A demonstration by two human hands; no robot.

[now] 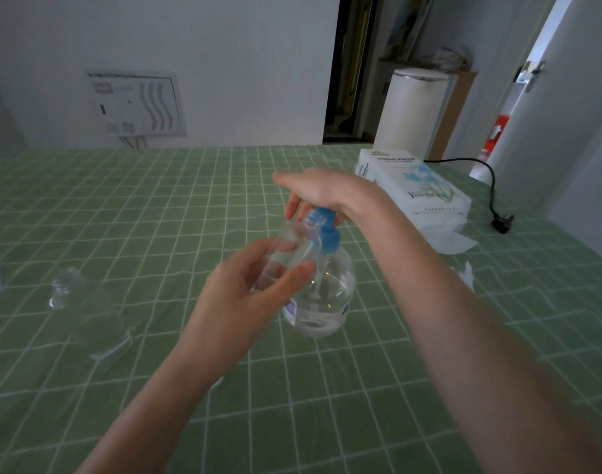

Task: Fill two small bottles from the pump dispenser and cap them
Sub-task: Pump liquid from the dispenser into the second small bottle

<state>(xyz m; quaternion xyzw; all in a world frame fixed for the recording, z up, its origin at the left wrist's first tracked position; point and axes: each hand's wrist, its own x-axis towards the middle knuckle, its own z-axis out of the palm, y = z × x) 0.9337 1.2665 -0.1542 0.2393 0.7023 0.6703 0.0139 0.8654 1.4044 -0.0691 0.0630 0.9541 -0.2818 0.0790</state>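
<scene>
Left hand (pixel 255 295): pinches small bottle (pixel 289 248), frame centre, mouth by the pump.
Right hand (pixel 323 191): relaxed fingers press pump dispenser (pixel 328 289), hiding its top.
Second bottle (pixel 84 309): blurred, lower left.

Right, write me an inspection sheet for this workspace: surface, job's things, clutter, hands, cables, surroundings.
Surface: green checked cloth, wrinkled.
Job's things: dispenser upright, with a blue pump; small bottle tilted, mouth at the spout; second bottle on the cloth at left, blurred; caps not made out.
Clutter: tissue pack at far right, loose tissue beside it.
Hands: left hand grips the small bottle; right hand presses on the pump.
Cables: black cord with a plug, lying at the cloth's right edge.
Surroundings: wall panel, white bin, dark doorway.
</scene>
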